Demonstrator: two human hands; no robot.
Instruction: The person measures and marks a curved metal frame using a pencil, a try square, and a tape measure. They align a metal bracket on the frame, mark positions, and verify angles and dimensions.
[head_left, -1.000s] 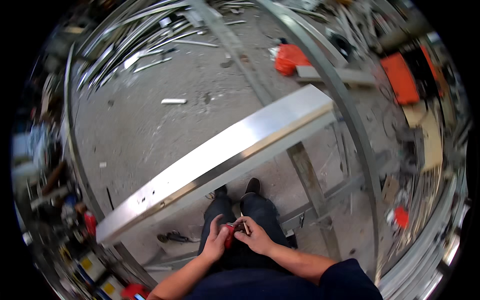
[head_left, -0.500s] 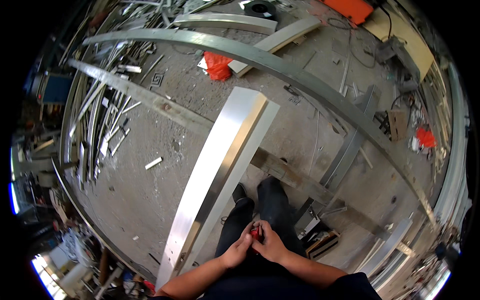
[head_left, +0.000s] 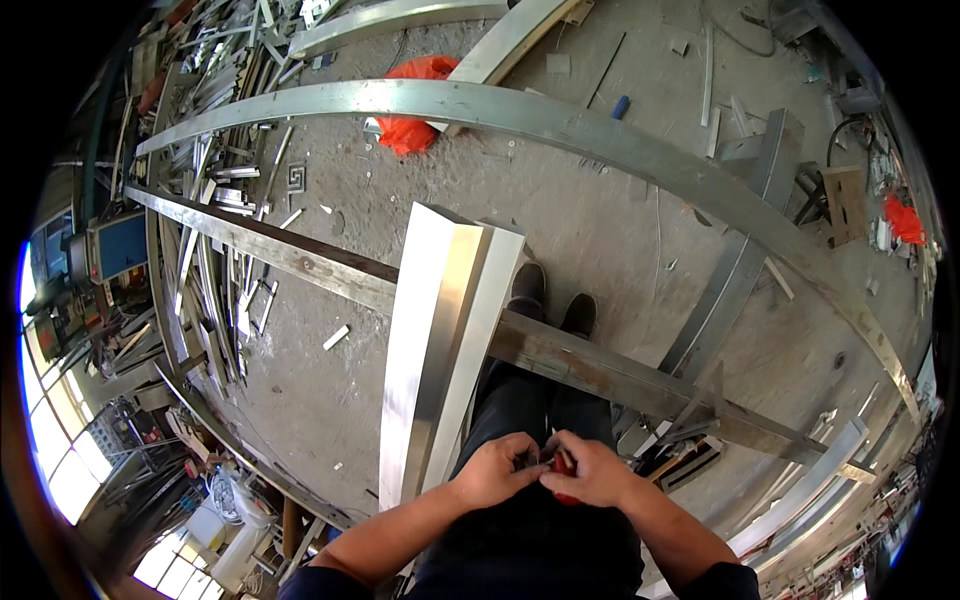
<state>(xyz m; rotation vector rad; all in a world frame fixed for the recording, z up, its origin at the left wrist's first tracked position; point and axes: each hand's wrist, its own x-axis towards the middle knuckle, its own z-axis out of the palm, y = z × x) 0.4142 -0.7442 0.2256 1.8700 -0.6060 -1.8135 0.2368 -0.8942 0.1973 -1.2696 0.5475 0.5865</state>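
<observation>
Both hands are close together in front of my body, above my dark trousers. My right hand is closed around a small red object with a dark part; its kind is mostly hidden by the fingers. Beside it, my left hand has curled fingers and thumb meeting near the right fingertips. Whatever the left fingers pinch is too small to name. Just left of my legs, a long silvery metal profile with a stepped face lies across a worn metal beam.
A long grey beam crosses ahead and bends around to the right. Metal offcuts are heaped at the left. Orange-red plastic bags lie ahead and far right. Another metal beam slants between the crossbeams.
My hands have drawn slightly apart at the left fingers, while the red object stays in the right hand. The view has shifted, and both shoes now show beyond the worn beam.
</observation>
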